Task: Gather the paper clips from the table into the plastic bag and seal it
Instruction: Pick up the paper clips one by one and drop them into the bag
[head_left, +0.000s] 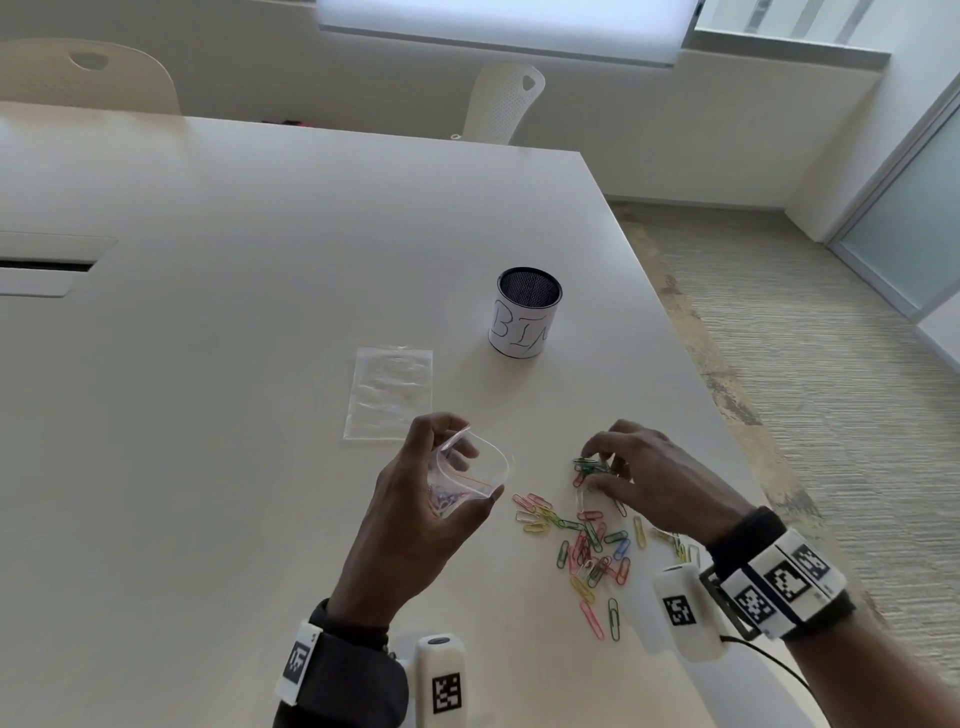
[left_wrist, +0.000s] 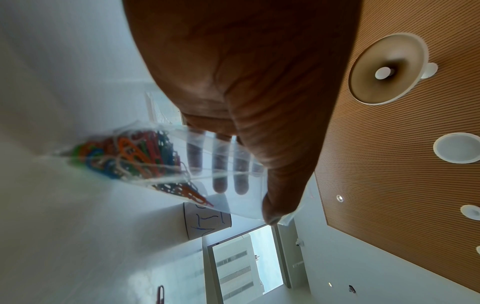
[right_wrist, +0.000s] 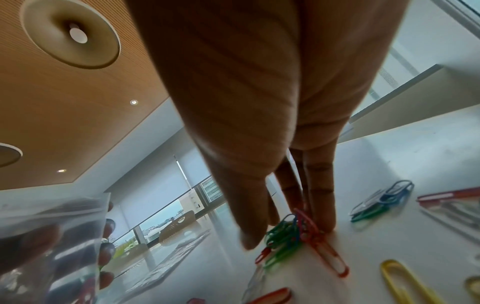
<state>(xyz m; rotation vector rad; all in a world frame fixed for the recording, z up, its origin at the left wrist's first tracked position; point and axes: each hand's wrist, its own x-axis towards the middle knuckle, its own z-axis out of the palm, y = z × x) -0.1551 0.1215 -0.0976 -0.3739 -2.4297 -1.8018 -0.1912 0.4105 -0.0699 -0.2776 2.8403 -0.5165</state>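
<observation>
In the left wrist view the palm of the left hand (left_wrist: 246, 72) fills the upper middle and hides most of the desk beyond, and the clips inside the plastic bag (left_wrist: 233, 164) blur at their near end. The right hand (right_wrist: 259, 102) covers part of the small clump of paper clips (right_wrist: 288, 234) under its fingertips. The writing on the cup (head_left: 524, 312) is only partly legible. The far chair (head_left: 83, 73) is cut off by the picture's edge.

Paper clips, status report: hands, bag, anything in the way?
Left hand holds open plastic bag, part filled. Right hand pinching clip bunch. Many loose clips remain on table. Nothing blocking.
</observation>
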